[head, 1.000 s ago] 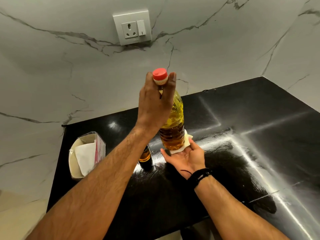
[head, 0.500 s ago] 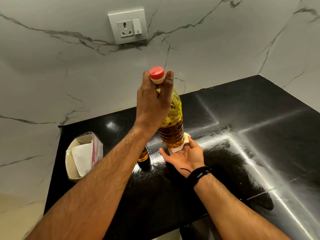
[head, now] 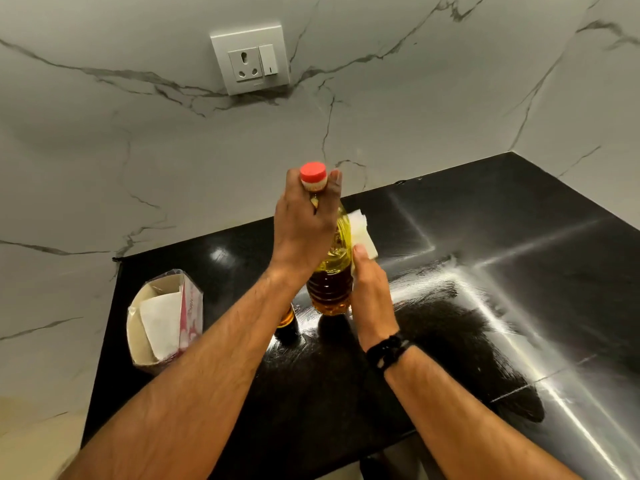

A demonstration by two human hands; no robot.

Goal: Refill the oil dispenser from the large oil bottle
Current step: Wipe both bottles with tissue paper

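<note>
The large oil bottle (head: 330, 289), clear plastic with golden oil and a red cap (head: 313, 173), stands upright on the black counter (head: 519, 237). My left hand (head: 304, 226) grips its neck just under the cap. My right hand (head: 370, 289) presses a folded white tissue (head: 362, 233) against the bottle's right side. The small dark oil dispenser (head: 286, 322) stands to the left of the bottle's base, mostly hidden behind my left forearm.
An open tissue box in a plastic wrap (head: 164, 317) sits at the counter's left end. A wall socket with switch (head: 251, 58) is on the marble wall behind. The counter's front edge runs below my arms.
My right hand has risen from the bottle's base, palm up, to its right side, carrying the white tissue up along the bottle. My left hand still holds the neck.
</note>
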